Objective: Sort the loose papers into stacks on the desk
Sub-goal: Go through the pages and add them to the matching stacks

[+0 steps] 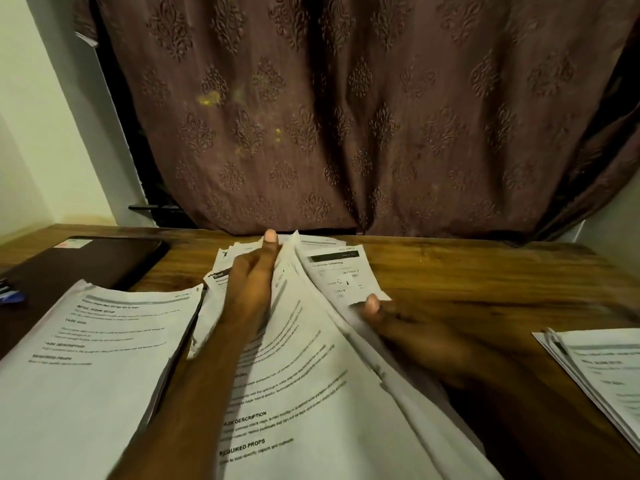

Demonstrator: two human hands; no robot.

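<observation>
Printed sheets (311, 393) fan over the wooden worktop (467, 271), the left hand (252, 282) pinching their far edge, the blurred right hand (398, 327) thumbing one corner, seemingly to separate pages for stacks.

dim, warm indoor light | we see motion blur on the right hand (408, 327) | wide-angle bowing at the edges | printed text soft | bench (467, 278) shadowed
</observation>
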